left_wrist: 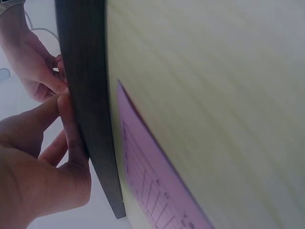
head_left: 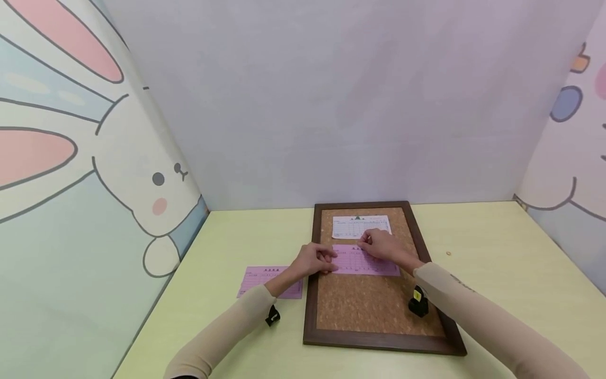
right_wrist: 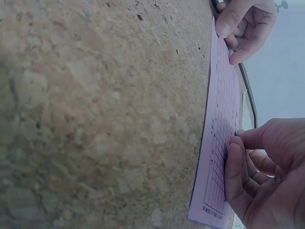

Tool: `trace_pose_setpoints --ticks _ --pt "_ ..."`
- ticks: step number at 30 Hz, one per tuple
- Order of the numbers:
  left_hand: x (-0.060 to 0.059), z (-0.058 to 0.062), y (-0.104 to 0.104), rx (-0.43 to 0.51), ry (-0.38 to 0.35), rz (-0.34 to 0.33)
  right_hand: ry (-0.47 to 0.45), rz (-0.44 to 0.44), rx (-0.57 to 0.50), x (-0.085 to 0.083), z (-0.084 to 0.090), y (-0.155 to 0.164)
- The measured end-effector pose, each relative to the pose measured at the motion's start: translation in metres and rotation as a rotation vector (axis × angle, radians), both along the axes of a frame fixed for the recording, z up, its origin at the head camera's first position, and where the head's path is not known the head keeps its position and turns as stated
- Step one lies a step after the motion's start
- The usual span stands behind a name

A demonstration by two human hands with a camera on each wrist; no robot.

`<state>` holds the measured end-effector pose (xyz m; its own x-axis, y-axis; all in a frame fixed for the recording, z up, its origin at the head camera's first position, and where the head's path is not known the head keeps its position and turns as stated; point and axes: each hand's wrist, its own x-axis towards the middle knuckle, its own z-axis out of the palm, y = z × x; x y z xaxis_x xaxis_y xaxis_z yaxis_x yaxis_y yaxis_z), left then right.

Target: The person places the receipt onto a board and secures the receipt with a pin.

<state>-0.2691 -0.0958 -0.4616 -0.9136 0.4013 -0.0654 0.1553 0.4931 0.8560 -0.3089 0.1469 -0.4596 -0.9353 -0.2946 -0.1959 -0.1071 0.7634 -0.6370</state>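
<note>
A pink receipt slip (head_left: 350,263) with a printed grid lies across the corkboard (head_left: 364,310), below a white slip (head_left: 347,227) with a small green spot at its top. My left hand (head_left: 316,258) holds the pink slip by its left end, thumb near the lower corner and index finger above. With thumb and index finger my right hand (head_left: 379,245) pinches a small greenish pushpin (right_wrist: 237,130) at the slip's upper edge; the fingertips mostly hide the pin. In the right wrist view the pink slip (right_wrist: 217,138) rests close along the cork.
A second pink slip (head_left: 293,289) lies on the pale table (head_left: 227,342) left of the board, partly behind my left forearm. The board has a raised dark wooden frame (head_left: 379,345). A tiny ring-like object (head_left: 448,253) lies right of it. Rabbit-printed panels (head_left: 132,200) flank the table.
</note>
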Motion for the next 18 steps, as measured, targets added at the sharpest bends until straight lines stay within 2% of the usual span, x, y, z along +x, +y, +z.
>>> trace_pose_setpoints --ticks 3,6,11,14,18 --pt "0.001 0.0 0.001 -0.01 0.005 0.0 0.026 -0.005 -0.009 0.003 0.0 0.001" --pt "0.0 0.0 0.0 -0.023 0.025 -0.013 0.047 0.006 -0.063 0.007 0.002 0.007" --pt "0.0 -0.002 -0.006 -0.038 0.054 -0.044 0.029 0.065 -0.168 0.015 0.001 0.018" --pt "0.003 -0.001 -0.01 -0.04 0.045 -0.054 0.035 0.108 -0.188 0.021 0.0 0.025" --pt "0.009 0.001 -0.015 -0.006 -0.007 -0.06 0.032 0.137 -0.213 0.032 0.001 0.032"
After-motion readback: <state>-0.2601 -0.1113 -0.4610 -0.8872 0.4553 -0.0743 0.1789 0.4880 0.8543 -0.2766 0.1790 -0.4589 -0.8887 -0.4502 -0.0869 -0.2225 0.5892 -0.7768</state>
